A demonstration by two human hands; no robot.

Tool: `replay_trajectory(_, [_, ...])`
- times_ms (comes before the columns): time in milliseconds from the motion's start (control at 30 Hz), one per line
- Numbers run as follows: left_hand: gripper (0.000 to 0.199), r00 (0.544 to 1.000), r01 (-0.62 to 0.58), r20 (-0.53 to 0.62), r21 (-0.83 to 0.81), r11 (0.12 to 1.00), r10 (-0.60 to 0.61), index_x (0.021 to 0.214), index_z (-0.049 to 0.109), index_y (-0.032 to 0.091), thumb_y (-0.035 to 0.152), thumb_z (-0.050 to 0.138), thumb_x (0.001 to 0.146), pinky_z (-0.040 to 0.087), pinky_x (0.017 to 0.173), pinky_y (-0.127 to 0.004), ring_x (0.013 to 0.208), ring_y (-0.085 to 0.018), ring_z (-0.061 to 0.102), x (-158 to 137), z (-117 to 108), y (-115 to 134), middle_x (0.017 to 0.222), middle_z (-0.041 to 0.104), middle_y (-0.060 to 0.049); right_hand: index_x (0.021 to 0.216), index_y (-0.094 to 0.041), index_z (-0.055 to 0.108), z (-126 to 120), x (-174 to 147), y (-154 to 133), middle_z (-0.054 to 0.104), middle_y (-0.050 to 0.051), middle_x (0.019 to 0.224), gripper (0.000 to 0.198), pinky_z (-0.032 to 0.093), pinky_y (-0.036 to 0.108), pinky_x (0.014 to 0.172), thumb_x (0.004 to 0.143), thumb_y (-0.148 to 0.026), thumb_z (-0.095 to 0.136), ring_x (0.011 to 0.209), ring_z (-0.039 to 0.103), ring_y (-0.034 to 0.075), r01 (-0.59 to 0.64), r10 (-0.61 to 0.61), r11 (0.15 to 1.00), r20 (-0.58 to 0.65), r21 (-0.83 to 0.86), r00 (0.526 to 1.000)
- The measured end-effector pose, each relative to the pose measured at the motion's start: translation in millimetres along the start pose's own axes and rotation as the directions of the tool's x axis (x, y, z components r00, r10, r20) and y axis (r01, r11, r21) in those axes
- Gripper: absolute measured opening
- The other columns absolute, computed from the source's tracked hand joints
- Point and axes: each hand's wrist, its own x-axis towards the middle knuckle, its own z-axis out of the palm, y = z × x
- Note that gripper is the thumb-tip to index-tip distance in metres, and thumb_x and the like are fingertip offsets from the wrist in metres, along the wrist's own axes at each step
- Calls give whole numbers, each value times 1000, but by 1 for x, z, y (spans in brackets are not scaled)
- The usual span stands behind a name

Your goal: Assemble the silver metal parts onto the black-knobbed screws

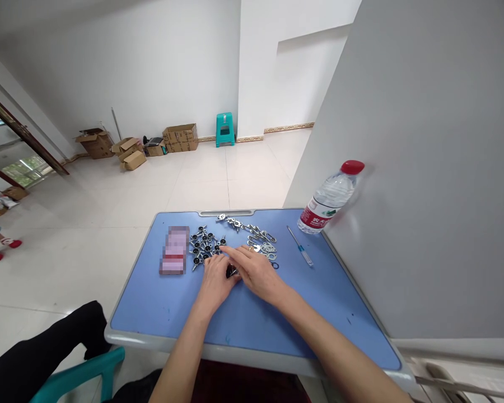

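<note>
1. Two bare hands meet over the blue, grey-edged counter (273, 324), and right between them sits a small black-and-silver metal part (231, 271), mostly hidden by the fingers.
2. Here's the key relation: the part lies just inside the left hand (215, 275), on its thumb side, and below the arched fingers of the right hand (256, 271). Both hands are about equally near. Its long axis? Too well covered to tell.
3. Left fingers curl around the part and look to be gripping it, with the thumb closing the near side. The right fingers reach across towards the left, index stretched out; whether they pinch anything, I cannot tell.
4. Pose check: forearms come in from the near edge and converge, backs of both hands up, the right forearm on the longer slant.
5. Just beyond the left hand, a cluster of black-capped silver metal fasteners (205, 246) lies at mixed angles, close to the right index tip.
6. Beyond the right hand, there's a scatter of silver U-shaped metal pieces (260, 234), with flat silver metal plates (268, 248) nearer its knuckles.
7. Farther right, well apart from the fingers, a slim screwdriver with a clear-and-blue handle (306, 256) lies slanted, shaft pointing away.
</note>
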Motion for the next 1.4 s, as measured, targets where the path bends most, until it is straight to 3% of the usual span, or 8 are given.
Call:
replay_trajectory(133, [4, 1000, 14, 12, 35, 999, -15, 83, 56, 19, 17, 59, 83, 37, 84, -36, 91, -22, 55, 0, 0, 0, 89, 62, -2, 137, -21, 42, 0, -1, 0, 67, 8, 95, 40, 51, 37, 79, 99, -17, 30, 84, 60, 21, -22, 22, 999, 7, 35, 1000])
replay_trajectory(333, [7, 1000, -5, -9, 1, 1000, 5, 85, 58, 20, 15, 61, 81, 37, 86, -36, 96, -21, 54, -1, -1, 1, 95, 63, -2, 130, -20, 50, 5, -3, 5, 62, 9, 90, 34, 51, 32, 67, 100, -23, 35, 80, 60, 21, -24, 22, 994, -22, -105, 1000])
replay_trajectory(533, [7, 1000, 16, 6, 20, 1000, -16, 80, 55, 19, 16, 61, 82, 36, 84, -35, 91, -21, 54, 0, -1, 0, 88, 61, -1, 141, -20, 36, 4, -3, 4, 62, 10, 98, 45, 53, 36, 76, 97, -13, 29, 86, 59, 21, -13, 13, 1000, -3, 25, 1000])
replay_trajectory(733, [8, 1000, 6, 3, 0, 1000, -6, 80, 55, 20, 14, 60, 81, 36, 84, -35, 93, -21, 54, 0, -2, 2, 91, 62, -1, 136, -17, 42, 8, -3, 5, 66, 11, 92, 40, 53, 41, 74, 98, -18, 31, 86, 60, 25, -38, 40, 996, 20, -82, 999])
replay_trajectory(967, [10, 1000, 14, 11, 28, 1000, -14, 78, 54, 20, 14, 61, 80, 36, 83, -36, 90, -21, 54, 1, 0, -1, 87, 62, -1, 140, -22, 33, 8, -3, 7, 61, 6, 88, 43, 52, 36, 74, 97, -17, 27, 77, 60, 19, -125, 125, 984, 4, 127, 992])
replay_trajectory(1133, [8, 1000, 17, 20, -10, 1000, -17, 81, 56, 20, 16, 63, 81, 36, 86, -36, 94, -21, 54, -1, -3, 3, 89, 63, 0, 128, -20, 42, -3, -1, 5, 62, 6, 89, 32, 50, 33, 74, 99, -21, 29, 78, 60, 18, -175, 186, 975, -74, 138, 980])
replay_trajectory(1300, [6, 999, 29, 26, -8, 1000, -29, 85, 57, 21, 19, 63, 82, 36, 87, -37, 95, -21, 54, -2, -6, 6, 90, 62, -1, 112, -19, 51, -19, 1, 9, 61, 2, 73, 24, 44, 29, 63, 97, -22, 31, 65, 58, 18, -309, 308, 949, 23, 68, 951])
replay_trajectory(1400, [7, 999, 38, 30, -7, 999, -38, 85, 56, 21, 21, 63, 83, 37, 87, -37, 94, -21, 54, -2, -7, 7, 91, 62, -1, 107, -20, 52, -24, 1, 12, 61, 0, 71, 21, 39, 27, 59, 97, -20, 33, 61, 56, 17, -328, 324, 944, 120, 18, 938])
